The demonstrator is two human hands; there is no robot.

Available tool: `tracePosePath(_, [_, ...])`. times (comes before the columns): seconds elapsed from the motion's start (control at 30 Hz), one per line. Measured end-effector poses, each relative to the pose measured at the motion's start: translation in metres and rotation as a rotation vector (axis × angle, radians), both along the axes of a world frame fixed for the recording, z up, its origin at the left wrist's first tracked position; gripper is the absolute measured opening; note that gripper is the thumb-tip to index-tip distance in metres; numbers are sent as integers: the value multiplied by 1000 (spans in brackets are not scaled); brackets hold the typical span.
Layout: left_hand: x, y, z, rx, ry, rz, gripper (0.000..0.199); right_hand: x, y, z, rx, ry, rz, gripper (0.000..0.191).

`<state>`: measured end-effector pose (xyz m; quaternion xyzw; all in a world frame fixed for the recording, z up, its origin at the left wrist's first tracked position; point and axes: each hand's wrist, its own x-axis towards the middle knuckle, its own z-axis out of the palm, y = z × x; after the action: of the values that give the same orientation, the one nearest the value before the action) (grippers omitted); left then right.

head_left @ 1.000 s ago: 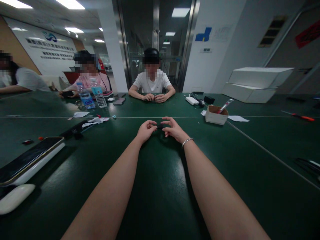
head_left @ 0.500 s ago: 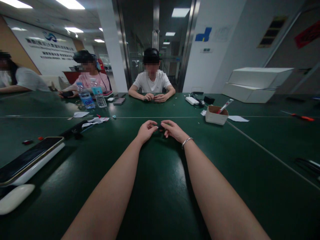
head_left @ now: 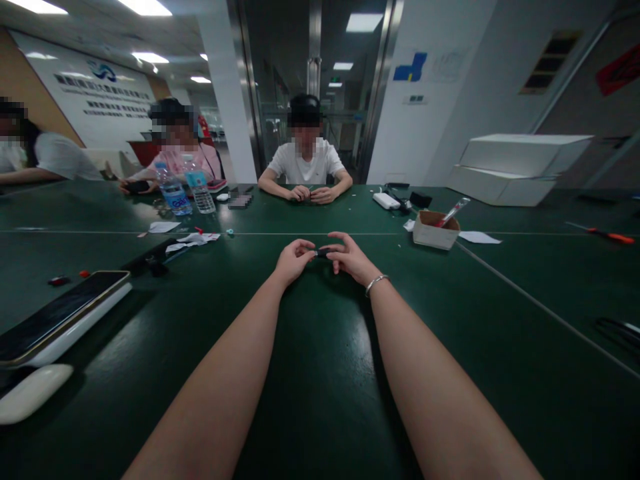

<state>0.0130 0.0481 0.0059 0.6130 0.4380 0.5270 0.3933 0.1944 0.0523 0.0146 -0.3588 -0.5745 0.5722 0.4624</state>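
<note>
A small black object (head_left: 323,253) is held low over the green table (head_left: 320,373), between my two hands. Its kind is too small to make out. My left hand (head_left: 293,261) is closed, pinching the object's left end between thumb and fingers. At the other end, the thumb of my right hand (head_left: 357,263) presses on the object; its index finger is lifted away and the other fingers curl below. A silver bangle (head_left: 376,285) circles my right wrist. Part of the object is hidden by my fingertips.
Left of me lie a phone (head_left: 60,313) on a white box and a white computer mouse (head_left: 37,393). A small open carton (head_left: 436,235) stands right of my hands, with a screwdriver (head_left: 610,235) farther right. Opposite, a person (head_left: 306,160) handles something small; bottles (head_left: 201,190) stand left.
My right hand's index finger has lifted and its fingers have spread a little, showing more of the black object. My left hand keeps its pinch in about the same place.
</note>
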Motion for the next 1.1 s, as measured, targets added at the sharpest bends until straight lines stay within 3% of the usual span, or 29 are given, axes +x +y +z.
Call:
tracePosePath(0.07, [0,-1,1,-14,-13,3,23,2,-2,1,12,87,-26,61])
tracePosePath(0.1, [0,-1,2,-18,-20,4,24,3,-3,2,-10,93,-41,59])
tracePosePath(0.2, [1,-1,3,-15,-23,4,23,1,-4,4,-68,-13,-59,29])
tracePosePath(0.27, [1,-1,2,-11,-17,8,22,-1,-5,5,-49,-76,-29,23])
tracePosePath(0.4, [1,-1,1,-5,-16,24,18,-2,-5,5,-31,34,-33,47])
tracePosePath(0.5, [1,-1,0,6,-9,27,18,-3,-3,4,-75,-36,-61,24])
tracePosePath(0.57, [1,-1,0,7,-3,24,18,-4,-2,4,-63,-90,-59,20])
tracePosePath(0.7, [0,1,-1,11,13,30,18,-4,-3,4,-29,-2,-54,47])
tracePosePath(0.87, [-2,4,-4,27,16,20,19,-6,0,2,-60,-112,-85,17])
tracePosePath(1.1, [-3,6,-8,-80,33,-9,30,-2,1,-1,-43,-31,-2,15])
